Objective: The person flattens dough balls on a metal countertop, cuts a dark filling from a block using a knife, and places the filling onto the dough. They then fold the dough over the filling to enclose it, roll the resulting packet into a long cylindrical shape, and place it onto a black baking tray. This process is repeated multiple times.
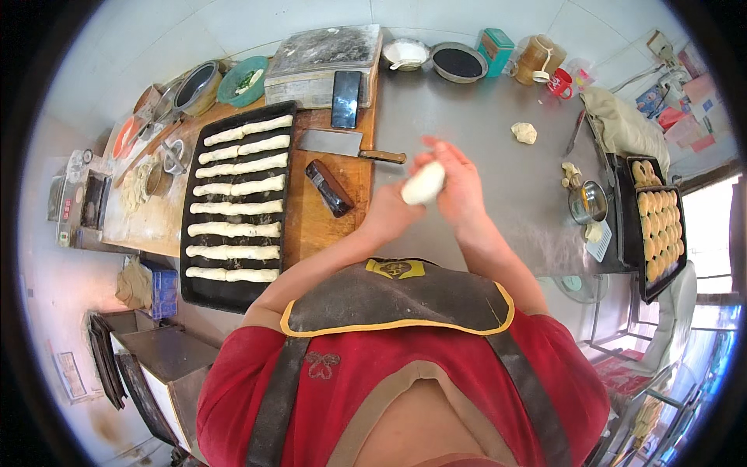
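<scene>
A pale piece of dough (423, 183) is held in the air between my two hands, above the edge where the wooden board meets the metal table. My left hand (392, 209) grips its lower left end. Against its right side rests my right hand (454, 175), the fingers partly raised and blurred. A cleaver (332, 142) lies on the board to the left, its wooden handle pointing toward my hands. Below it is a dark wrapped block (330, 188). Farther left, a black baking tray (233, 296) bears rows of long dough strips (236, 230).
Behind the board's tools stand a floury scale (322, 58) with a phone (346, 99) against it and a green bowl (243, 82). A dough ball (524, 133), a steel bowl (587, 202) and a slotted scraper (599, 242) lie to the right, near a tray of browned buns (661, 227).
</scene>
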The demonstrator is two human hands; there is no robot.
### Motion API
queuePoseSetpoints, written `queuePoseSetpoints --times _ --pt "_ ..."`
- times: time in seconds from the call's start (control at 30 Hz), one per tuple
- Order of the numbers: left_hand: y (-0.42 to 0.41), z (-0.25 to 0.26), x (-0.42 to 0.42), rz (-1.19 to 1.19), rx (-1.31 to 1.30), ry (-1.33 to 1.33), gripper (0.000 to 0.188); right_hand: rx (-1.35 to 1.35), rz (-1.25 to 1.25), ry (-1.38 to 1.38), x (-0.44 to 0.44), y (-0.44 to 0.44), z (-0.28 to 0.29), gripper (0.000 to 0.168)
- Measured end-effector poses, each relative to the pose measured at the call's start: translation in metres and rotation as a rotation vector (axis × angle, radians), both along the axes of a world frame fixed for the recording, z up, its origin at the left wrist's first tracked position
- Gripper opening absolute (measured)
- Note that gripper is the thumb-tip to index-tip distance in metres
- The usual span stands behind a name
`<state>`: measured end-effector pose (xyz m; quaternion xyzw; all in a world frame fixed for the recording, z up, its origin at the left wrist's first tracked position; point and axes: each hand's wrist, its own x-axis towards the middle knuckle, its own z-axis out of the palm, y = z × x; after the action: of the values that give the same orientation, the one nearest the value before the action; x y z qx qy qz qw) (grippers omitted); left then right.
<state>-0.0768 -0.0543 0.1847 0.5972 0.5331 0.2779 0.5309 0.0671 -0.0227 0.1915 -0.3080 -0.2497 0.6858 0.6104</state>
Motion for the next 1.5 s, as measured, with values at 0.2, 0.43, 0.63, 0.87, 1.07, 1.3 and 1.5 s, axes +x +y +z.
queuePoseSetpoints --times 0.2,0.43,0.63,0.87,1.07,1.3,1.5 --pt "0.006 -0.004 -0.013 -0.158 0.275 -0.140 0.048 0.152 0.163 -0.116 0.012 0.005 0.007 0.031" --pt "0.035 -0.011 0.001 0.044 -0.269 -0.431 0.028 0.317 0.107 -0.269 0.013 0.019 0.000 0.048" --pt "0.027 -0.007 0.022 -0.054 0.260 -0.086 0.023 0.163 0.128 -0.327 0.003 0.000 -0.021 0.037" --pt "0.019 -0.033 0.020 -0.213 -0.281 -0.235 0.031 0.004 0.019 -0.078 0.021 0.011 -0.005 0.012" --pt "0.028 -0.040 0.002 -0.308 -0.243 -0.059 0.034 0.032 -0.076 -0.065 0.027 0.016 0.003 0.014" --pt "0.038 -0.011 0.037 -0.239 -0.074 -0.123 0.031 0.025 0.065 0.089 0.033 0.014 -0.012 0.027" --pt "0.030 -0.022 0.042 -0.245 -0.168 -0.023 0.040 -0.010 -0.072 0.028 0.050 0.017 0.004 0.023"
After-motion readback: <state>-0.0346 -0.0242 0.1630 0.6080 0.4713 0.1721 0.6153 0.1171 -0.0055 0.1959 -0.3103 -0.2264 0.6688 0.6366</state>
